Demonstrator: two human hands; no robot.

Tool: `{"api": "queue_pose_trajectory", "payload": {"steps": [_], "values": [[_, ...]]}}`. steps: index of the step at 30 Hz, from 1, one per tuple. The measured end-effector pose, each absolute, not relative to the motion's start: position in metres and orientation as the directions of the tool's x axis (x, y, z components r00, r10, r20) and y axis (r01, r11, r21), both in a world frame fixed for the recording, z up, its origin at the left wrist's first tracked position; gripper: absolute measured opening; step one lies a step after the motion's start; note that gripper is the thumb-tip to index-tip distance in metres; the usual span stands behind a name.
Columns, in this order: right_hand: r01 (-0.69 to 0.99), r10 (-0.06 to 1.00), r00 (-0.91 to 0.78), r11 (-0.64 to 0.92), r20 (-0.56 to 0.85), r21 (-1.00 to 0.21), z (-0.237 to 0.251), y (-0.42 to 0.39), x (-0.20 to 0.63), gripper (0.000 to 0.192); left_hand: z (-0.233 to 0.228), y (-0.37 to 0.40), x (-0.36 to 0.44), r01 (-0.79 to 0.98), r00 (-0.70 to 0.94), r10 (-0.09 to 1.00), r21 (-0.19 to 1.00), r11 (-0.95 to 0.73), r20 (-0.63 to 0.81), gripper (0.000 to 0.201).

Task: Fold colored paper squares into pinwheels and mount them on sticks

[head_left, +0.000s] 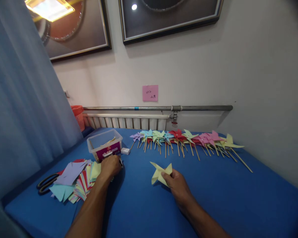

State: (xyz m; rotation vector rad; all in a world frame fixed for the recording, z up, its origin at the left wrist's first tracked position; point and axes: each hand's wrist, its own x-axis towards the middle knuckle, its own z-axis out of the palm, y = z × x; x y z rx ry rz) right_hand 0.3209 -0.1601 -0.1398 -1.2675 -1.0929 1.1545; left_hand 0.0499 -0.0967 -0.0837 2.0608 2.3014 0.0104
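right hand [178,183] pinches yellow pinwheel [159,174] (roughly square), one tip pointing leftward and away

One head-worn view, we look forward and slightly down, left hand [111,166] and right hand [176,185] near and low in frame, blue surface [139,201] spreading below, wall [263,76] facing us beyond.

The left hand [111,166] hides its fingertips; both framed pictures [90,31] [169,19] are cropped above.
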Motion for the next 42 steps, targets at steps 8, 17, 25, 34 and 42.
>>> {"api": "queue_pose_trajectory", "payload": {"steps": [8,17,25,34,42], "values": [[-0.005,0.992,0.125,-0.021,-0.021,-1.000,-0.141,-0.159,0.321,0.039,-0.081,-0.099,0.050,0.988,-0.112,0.994,0.105,0.113,-0.013,0.028],[-0.010,0.992,0.127,-0.025,-0.026,-1.000,-0.140,-0.159,0.321,0.038,-0.085,-0.098,0.048,0.993,-0.110,0.993,0.040,0.112,-0.037,0.031],[-0.031,0.991,0.124,-0.043,-0.046,-0.999,-0.135,-0.163,0.319,0.039,-0.079,-0.102,0.053,0.993,-0.115,0.993,0.024,0.114,0.032,0.035],[-0.018,0.993,0.117,-0.027,-0.029,-0.999,-0.138,-0.161,0.320,0.039,-0.074,-0.098,0.042,0.855,-0.024,0.998,0.518,-0.014,0.065,0.021],[-0.022,0.991,0.127,-0.031,-0.033,-0.999,-0.139,-0.160,0.320,0.038,-0.089,-0.110,0.084,0.803,0.318,0.948,0.534,-0.266,-0.007,0.015]]}}
